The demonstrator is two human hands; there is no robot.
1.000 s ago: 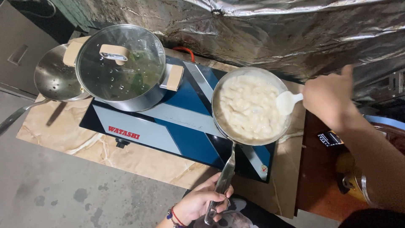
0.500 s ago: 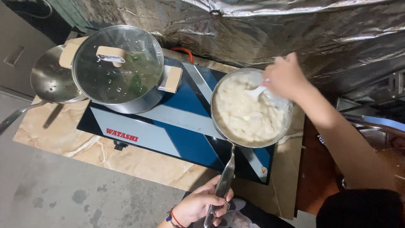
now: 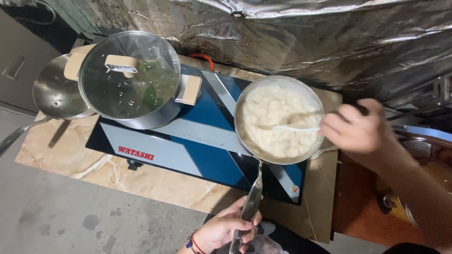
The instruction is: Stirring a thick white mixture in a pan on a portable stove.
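Left hand (image 3: 226,230): bottom centre of the frame; fingers wrapped closed round the long steel handle of the pan (image 3: 279,120), steadying it
Right hand (image 3: 355,131): right of centre, just past the pan's rim; fingers pinched closed on the end of a white spoon (image 3: 294,128), though motion blur hides the exact grip
Pan: shallow, metal, on the right side of the blue and grey stove (image 3: 197,136); nearly brimful of a thick, pale, lumpy mixture
Spoon: lies across the right half of the mixture, its bowl sunk in it
Handling, as I judge it: full pan likely heavy and front-loaded; metal walls probably hot, so the handle's far end is the safe hold; mixture soft and sticky, apt to slop over the low rim if tipped; spoon light and stiff
Lidded pot (image 3: 129,80): upper left, on the stove's other side; glass lid beaded with droplets, greens inside
Ladle-like steel bowl (image 3: 56,91): far left, touching the pot
Table (image 3: 141,181): marbled beige top under the stove
Backdrop: crinkled foil (image 3: 306,33) along the top of the frame
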